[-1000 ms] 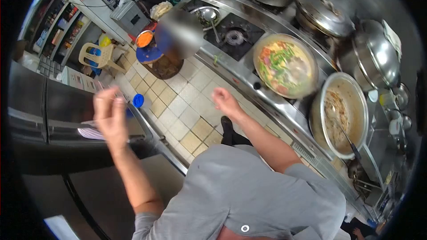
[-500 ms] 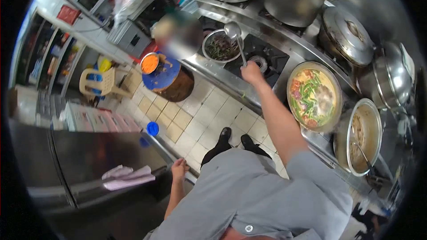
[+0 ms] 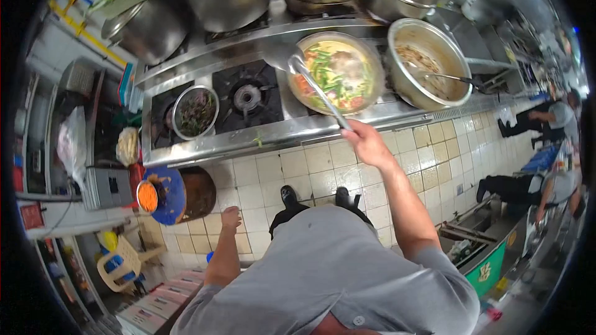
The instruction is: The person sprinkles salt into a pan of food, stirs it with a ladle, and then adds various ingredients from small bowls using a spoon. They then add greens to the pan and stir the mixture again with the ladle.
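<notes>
In my right hand [image 3: 367,141] I grip a metal ladle [image 3: 324,98] by the end of its long handle, fingers wrapped round it. The ladle's bowl, smeared by motion, is at the left rim of a wide pan [image 3: 380,80]. Yellowish broth [image 3: 335,65] with green vegetables and red pieces fills that pan. To the left, a metal bowl of dark leafy greens [image 3: 195,111] sits on the stove. My left hand [image 3: 231,218] hangs low over the floor at my left, fingers loosely bent and apart, with nothing seen in it.
A deep pot [image 3: 462,98] with a utensil in it stands right of the pan. Large stockpots [image 3: 223,0] line the back. A bowl of orange shreds [image 3: 147,196] rests on a blue-topped round block [image 3: 177,195]. Co-workers [image 3: 552,118] stand at far right.
My right hand has carried the ladle rightward, from beside the bowl of greens to the pan of broth. My view has turned right; my left hand has come away from the fridge edge.
</notes>
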A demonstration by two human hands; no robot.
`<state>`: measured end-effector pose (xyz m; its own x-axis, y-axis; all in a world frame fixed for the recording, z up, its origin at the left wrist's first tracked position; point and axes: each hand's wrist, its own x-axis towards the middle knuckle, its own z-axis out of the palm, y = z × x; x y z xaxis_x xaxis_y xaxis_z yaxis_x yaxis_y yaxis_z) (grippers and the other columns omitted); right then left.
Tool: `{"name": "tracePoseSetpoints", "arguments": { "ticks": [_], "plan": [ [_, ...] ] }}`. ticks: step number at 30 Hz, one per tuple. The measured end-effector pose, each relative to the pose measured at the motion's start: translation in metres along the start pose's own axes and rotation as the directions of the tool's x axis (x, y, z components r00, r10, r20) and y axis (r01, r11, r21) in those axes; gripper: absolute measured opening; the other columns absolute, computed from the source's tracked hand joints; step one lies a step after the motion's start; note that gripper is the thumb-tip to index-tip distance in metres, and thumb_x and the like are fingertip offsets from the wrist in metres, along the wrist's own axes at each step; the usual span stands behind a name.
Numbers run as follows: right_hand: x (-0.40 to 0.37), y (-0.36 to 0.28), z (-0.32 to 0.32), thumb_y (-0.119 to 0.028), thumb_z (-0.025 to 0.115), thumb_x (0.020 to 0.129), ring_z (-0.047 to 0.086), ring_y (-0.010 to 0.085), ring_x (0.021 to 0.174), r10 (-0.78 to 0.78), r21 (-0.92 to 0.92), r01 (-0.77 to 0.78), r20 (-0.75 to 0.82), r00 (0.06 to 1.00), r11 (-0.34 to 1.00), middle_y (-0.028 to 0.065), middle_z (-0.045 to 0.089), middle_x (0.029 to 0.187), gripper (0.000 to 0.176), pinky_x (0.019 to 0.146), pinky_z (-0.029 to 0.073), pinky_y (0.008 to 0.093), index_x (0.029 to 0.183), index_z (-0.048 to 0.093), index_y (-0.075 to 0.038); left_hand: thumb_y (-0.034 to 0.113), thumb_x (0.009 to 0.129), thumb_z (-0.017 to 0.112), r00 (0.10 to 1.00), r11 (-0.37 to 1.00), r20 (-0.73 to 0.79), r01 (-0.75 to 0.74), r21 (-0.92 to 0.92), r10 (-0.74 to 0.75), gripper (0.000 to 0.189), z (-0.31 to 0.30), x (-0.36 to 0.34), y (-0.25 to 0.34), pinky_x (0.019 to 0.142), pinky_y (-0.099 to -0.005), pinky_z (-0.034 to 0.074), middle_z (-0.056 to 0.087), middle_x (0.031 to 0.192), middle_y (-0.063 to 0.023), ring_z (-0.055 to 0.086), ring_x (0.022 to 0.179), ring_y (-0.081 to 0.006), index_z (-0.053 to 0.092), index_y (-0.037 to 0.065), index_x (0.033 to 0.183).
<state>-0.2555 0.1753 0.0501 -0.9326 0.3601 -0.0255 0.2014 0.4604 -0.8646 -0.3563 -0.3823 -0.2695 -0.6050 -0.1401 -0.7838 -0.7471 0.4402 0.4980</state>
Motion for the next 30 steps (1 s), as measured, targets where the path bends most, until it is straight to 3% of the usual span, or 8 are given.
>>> {"name": "tracePoseSetpoints", "arguments": {
  "ticks": [1, 10, 12, 14, 15, 20, 26, 30],
  "plan": [
    [-0.025, 0.001, -0.025, -0.016, 0.064, 0.093, 0.065, 0.0346, 0.087, 0.181, -0.402, -0.238, -0.175, 0.968, 0.884, 0.0216, 0.069, 0.098, 0.035, 0.082, 0.051, 0.0423, 0.126, 0.061, -0.003, 0.026, 0.091, 0.066, 0.991, 0.994, 0.098, -0.100, 0.046, 0.095, 0.029, 0.021, -0.006, 0.014, 0.050, -0.0291, 0.048, 0.066, 0.081, -0.0032, 0.061, 0.061, -0.0168, 0.067, 0.011, 0.116],
    [-0.328, 0.165, -0.202, -0.011, 0.071, 0.089, 0.051, 0.0128, 0.076, 0.545, 0.294, -0.473, -0.251, 0.800, 0.831, -0.0001, 0.055, 0.079, 0.026, 0.070, 0.046, 0.0308, 0.113, 0.067, -0.001, 0.029, 0.092, 0.064, 0.854, 0.769, 0.420, -0.484, 0.418, 0.309, 0.027, 0.295, -0.116, 0.098, 0.061, -0.0362, 0.055, 0.072, 0.093, -0.0100, 0.068, 0.074, -0.0212, 0.072, 0.008, 0.107],
    [-0.393, 0.193, -0.234, -0.011, 0.072, 0.088, 0.053, 0.0130, 0.079, 0.640, 0.405, -0.517, -0.273, 0.718, 0.754, -0.0013, 0.059, 0.083, 0.026, 0.072, 0.047, 0.0310, 0.112, 0.067, -0.001, 0.031, 0.096, 0.052, 0.338, -0.488, 0.881, -0.737, 0.467, 0.332, 0.031, 0.348, -0.023, 0.056, 0.081, -0.0433, 0.054, 0.071, 0.106, -0.0134, 0.067, 0.096, -0.0294, 0.072, 0.008, 0.104],
    [-0.438, 0.224, -0.257, -0.011, 0.070, 0.089, 0.051, 0.0110, 0.072, 0.642, 0.369, -0.526, -0.410, 0.648, 0.766, -0.0006, 0.058, 0.081, 0.025, 0.065, 0.043, 0.0294, 0.112, 0.066, -0.002, 0.033, 0.097, 0.047, 0.334, -0.654, 0.939, -0.729, 0.205, -0.078, 0.037, 0.408, -0.086, 0.084, 0.096, -0.0466, 0.049, 0.068, 0.116, -0.0150, 0.061, 0.110, -0.0354, 0.071, 0.007, 0.106],
    [-0.452, 0.239, -0.267, -0.011, 0.069, 0.090, 0.046, 0.0073, 0.061, 0.655, 0.388, -0.527, -0.455, 0.604, 0.756, -0.0035, 0.052, 0.074, 0.024, 0.053, 0.038, 0.0278, 0.112, 0.065, -0.003, 0.036, 0.095, 0.052, 0.565, -0.307, 0.825, -0.787, 0.535, -0.012, 0.038, 0.436, -0.126, 0.096, 0.096, -0.0464, 0.049, 0.070, 0.112, -0.0144, 0.062, 0.110, -0.0335, 0.072, 0.009, 0.112],
    [-0.450, 0.283, -0.362, -0.012, 0.065, 0.092, 0.046, 0.0078, 0.054, 0.801, 0.705, -0.392, -0.455, 0.389, 0.591, -0.0040, 0.051, 0.069, 0.024, 0.049, 0.037, 0.0266, 0.115, 0.065, -0.004, 0.035, 0.086, 0.067, 0.736, 0.201, 0.677, -0.665, 0.719, 0.016, 0.039, 0.582, -0.185, 0.120, 0.073, -0.0392, 0.057, 0.074, 0.093, -0.0140, 0.071, 0.076, -0.0258, 0.072, 0.005, 0.110],
    [-0.460, 0.398, -0.527, -0.014, 0.067, 0.091, 0.047, 0.0071, 0.053, 0.722, 0.633, -0.346, -0.609, 0.329, 0.692, -0.0038, 0.050, 0.066, 0.022, 0.048, 0.037, 0.0262, 0.107, 0.065, 0.001, 0.026, 0.088, 0.067, 0.643, 0.169, 0.766, -0.754, 0.635, -0.008, 0.032, 0.828, -0.224, 0.156, 0.058, -0.0348, 0.054, 0.071, 0.079, -0.0118, 0.066, 0.063, -0.0194, 0.072, 0.004, 0.111],
    [-0.499, 0.458, -0.621, -0.016, 0.068, 0.091, 0.049, 0.0090, 0.050, 0.837, 0.711, -0.504, -0.546, 0.046, 0.491, -0.0003, 0.055, 0.066, 0.020, 0.045, 0.039, 0.0270, 0.100, 0.065, 0.002, 0.027, 0.090, 0.064, 0.557, 0.289, 0.830, -0.791, 0.539, -0.024, 0.032, 1.018, -0.316, 0.200, 0.060, -0.0368, 0.054, 0.070, 0.081, -0.0121, 0.067, 0.069, -0.0193, 0.073, 0.001, 0.106]
  ]
}}
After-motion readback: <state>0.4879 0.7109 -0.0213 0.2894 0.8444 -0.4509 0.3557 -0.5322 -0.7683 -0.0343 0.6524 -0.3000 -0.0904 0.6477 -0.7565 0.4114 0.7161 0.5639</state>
